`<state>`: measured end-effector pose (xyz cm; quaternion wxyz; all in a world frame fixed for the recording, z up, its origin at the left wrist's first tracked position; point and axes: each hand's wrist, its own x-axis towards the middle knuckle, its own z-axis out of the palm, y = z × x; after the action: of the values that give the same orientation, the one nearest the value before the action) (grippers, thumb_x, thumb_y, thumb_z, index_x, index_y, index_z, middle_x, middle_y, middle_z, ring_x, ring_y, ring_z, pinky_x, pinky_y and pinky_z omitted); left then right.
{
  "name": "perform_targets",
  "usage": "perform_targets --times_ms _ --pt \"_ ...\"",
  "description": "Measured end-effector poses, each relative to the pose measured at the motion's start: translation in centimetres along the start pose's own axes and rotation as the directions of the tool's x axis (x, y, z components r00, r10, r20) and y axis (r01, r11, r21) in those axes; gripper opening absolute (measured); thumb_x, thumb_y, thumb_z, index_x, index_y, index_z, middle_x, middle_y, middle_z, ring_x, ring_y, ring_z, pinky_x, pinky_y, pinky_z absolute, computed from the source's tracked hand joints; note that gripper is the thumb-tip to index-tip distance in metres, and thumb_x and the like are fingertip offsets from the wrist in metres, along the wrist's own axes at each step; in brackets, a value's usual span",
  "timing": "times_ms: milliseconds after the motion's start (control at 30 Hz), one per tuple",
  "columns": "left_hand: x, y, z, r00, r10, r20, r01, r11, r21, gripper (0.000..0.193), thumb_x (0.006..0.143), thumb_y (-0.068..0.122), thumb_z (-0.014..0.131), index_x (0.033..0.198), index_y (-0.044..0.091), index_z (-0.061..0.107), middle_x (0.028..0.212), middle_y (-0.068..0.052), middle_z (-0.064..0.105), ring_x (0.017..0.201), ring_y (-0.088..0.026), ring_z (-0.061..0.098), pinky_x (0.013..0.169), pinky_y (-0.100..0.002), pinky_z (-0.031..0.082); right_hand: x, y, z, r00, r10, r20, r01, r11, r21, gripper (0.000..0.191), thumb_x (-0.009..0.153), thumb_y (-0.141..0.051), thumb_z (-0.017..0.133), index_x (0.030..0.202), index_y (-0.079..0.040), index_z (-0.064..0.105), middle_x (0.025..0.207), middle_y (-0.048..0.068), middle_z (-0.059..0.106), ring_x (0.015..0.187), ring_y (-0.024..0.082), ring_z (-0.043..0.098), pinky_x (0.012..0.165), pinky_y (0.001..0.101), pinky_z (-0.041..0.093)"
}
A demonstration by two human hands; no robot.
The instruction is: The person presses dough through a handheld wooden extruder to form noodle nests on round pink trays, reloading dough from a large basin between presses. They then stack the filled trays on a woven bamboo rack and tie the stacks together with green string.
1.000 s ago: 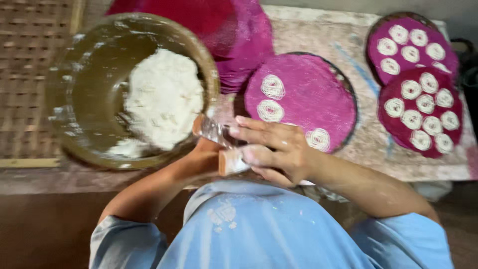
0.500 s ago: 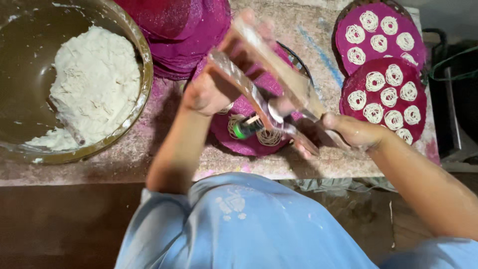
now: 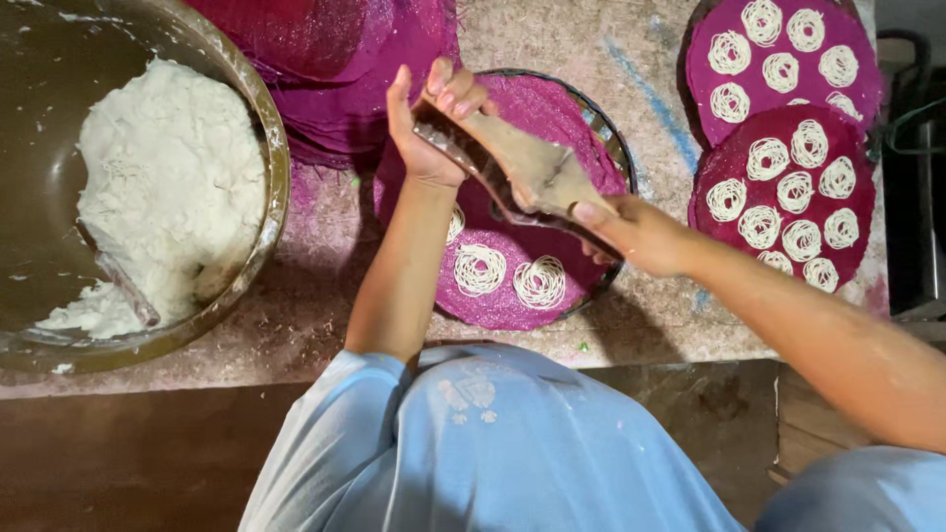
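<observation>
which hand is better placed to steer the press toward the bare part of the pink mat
Right, probably. The right hand grips the press at its near end, beside the mat's bare area; the left hand holds the far end.

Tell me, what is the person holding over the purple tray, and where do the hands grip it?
A wooden noodle press. The left hand grips its far end, the right hand its near end, above the purple mat.

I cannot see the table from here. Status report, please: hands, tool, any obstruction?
Left hand, right hand both grip wooden press. Press over purple mat, two noodle coils under it. Nothing blocking.
</observation>
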<state>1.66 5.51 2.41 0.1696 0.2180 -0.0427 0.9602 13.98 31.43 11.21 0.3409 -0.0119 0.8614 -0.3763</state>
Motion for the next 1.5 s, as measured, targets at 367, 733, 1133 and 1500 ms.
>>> perform_targets --times_ms 367,733,1133,1500 --pt "1.2 -0.4 -1.8 0.999 0.046 -0.027 -0.046 0.999 -0.027 0.036 0.102 0.051 0.045 0.088 0.018 0.050 0.078 0.005 0.051 0.079 -0.012 0.053 0.094 -0.039 0.053 0.6 -1.6 -1.5 0.999 0.032 -0.026 -0.032 0.999 -0.013 0.071 0.098 -0.067 0.040 0.081 -0.002 0.064 0.068 0.010 0.065 0.060 0.019 0.062 0.059 0.0341 0.053" --pt "2.0 -2.4 -1.5 0.994 0.104 -0.022 -0.104 0.995 -0.001 0.037 0.103 0.050 0.044 0.093 0.016 0.053 0.084 0.002 0.057 0.086 -0.015 0.058 0.097 -0.039 0.049 0.0 -1.7 -3.3 0.997 0.053 -0.056 -0.053 0.998 -0.015 0.067 0.098 -0.063 0.043 0.081 -0.002 0.064 0.065 0.006 0.063 0.057 0.016 0.059 0.057 0.0331 0.050" --pt "-4.0 -1.4 -6.6 0.434 -0.264 -0.862 0.880 0.332 0.341 0.059 0.110 0.045 0.018 0.139 0.004 0.050 0.097 -0.011 0.077 0.052 -0.005 0.038 0.042 -0.022 0.024 1.6 2.3 -2.7 0.992 -0.087 -0.089 0.095 0.991 0.091 0.058 0.100 -0.058 0.049 0.086 -0.004 0.064 0.069 0.003 0.063 0.062 0.012 0.060 0.057 0.0299 0.048" --pt "-4.6 1.1 -0.4 0.920 -0.037 -0.389 0.376 0.354 0.856 0.062 0.108 0.044 0.051 0.154 0.003 0.045 0.135 -0.011 0.066 0.125 -0.027 0.060 0.107 -0.047 0.051 2.8 5.2 -3.5 0.992 -0.124 -0.036 0.129 0.959 0.254 0.072 0.103 -0.064 0.038 0.095 0.001 0.069 0.073 0.007 0.069 0.065 0.016 0.065 0.056 0.0319 0.048"
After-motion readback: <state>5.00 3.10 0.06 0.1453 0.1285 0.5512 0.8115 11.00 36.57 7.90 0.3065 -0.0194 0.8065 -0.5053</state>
